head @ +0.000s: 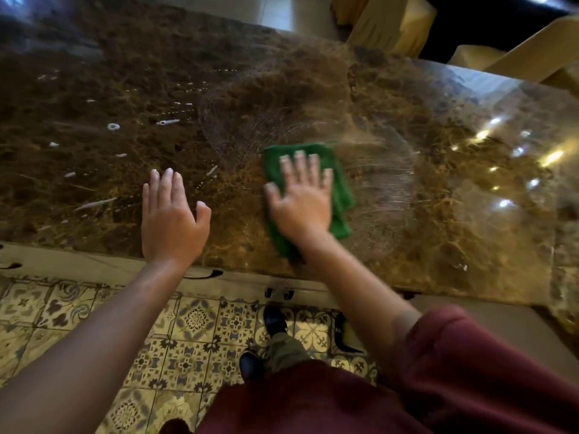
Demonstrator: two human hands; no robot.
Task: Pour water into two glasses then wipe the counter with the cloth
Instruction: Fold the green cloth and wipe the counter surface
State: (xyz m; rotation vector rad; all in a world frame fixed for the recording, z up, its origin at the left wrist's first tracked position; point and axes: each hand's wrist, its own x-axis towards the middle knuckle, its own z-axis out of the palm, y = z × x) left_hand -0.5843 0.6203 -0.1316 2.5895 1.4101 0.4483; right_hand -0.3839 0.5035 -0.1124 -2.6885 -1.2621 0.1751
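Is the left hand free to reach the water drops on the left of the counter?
Probably yes: the left hand lies flat and empty, and the drops sit just beyond it, nothing between.

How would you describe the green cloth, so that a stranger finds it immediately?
Look at the brown marble counter, near its front edge. The cloth lies flat under the right hand. It is the only green thing on the stone; the left hand lies on bare marble.

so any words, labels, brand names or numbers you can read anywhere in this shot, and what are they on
None: no readable text in this view.
The green cloth under the right hand shows no tag or print.
The marble counter, where the left hand rests, bears only veining, water drops and glare.
The patterned floor tiles carry ornament, not letters.
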